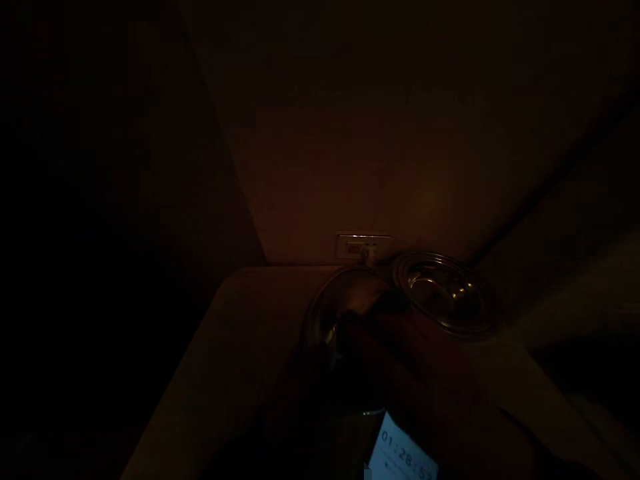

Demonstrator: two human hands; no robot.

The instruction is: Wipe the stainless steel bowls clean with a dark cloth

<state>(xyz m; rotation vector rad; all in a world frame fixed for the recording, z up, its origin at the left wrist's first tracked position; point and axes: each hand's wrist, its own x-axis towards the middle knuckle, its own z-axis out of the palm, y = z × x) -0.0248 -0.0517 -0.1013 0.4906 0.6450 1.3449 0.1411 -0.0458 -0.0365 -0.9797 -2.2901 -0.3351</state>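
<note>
Very little light falls here. A round, shiny metal dish or lid is on the small table, its lower part lost in shadow. My right hand reaches over it from the right, fingers bent together near its middle; what they pinch, if anything, is too dark to make out. My left hand is a faint shape at the near left side of the round metal piece, its fingers hidden in the dark. Below my hands glows a screen with timer digits, tilted.
A wide-rimmed shiny metal bowl sits at the back right of the pale table. Behind stands a wall with a socket plate and a plug in it. Deep shadow lies at the left.
</note>
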